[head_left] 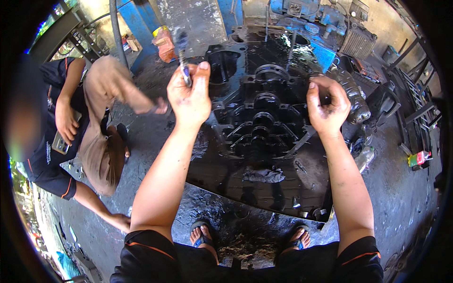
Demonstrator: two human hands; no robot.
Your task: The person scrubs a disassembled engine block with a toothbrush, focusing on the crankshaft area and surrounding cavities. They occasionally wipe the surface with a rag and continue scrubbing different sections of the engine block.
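Observation:
My left hand [188,96] is closed round the handle of a small toothbrush-like brush [183,56], its dark bristle end pointing up and away. It is raised over the left side of a large engine block [271,94], black and wet with oil, its round bearing saddles facing up. Over the block's right side is my right hand [329,104], fingers curled toward the thumb in a loop. Anything pinched at its fingertips is too small to make out. Dark smudges mark that palm. A crumpled grey rag [264,175] lies on the oily metal tray [226,191] nearest me.
At left a co-worker [101,137] crouches, one hand holding a phone [61,143]. A bulging dark plastic bag [351,96] lies right of the block. Blue machinery [306,12] stands behind. Small metal parts [319,213] sit at the tray's near right corner. A bottle [419,158] lies far right.

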